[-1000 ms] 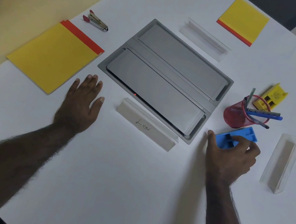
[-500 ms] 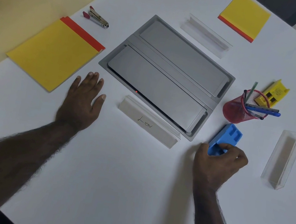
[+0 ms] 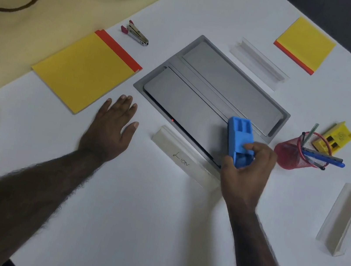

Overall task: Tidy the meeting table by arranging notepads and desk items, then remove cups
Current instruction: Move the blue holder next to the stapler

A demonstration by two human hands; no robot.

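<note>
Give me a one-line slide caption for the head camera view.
Right hand holds a blue desk organizer over the grey table panel; left hand lies flat on the table.

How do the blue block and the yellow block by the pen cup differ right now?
The blue block is gripped by the right hand in front of the grey panel; the yellow block lies untouched behind the red mesh pen cup. The blue one is in full view, apart from where the fingers cover it; the yellow one is partly hidden by the cup. Both look like moulded plastic blocks with rectangular slots.
</note>
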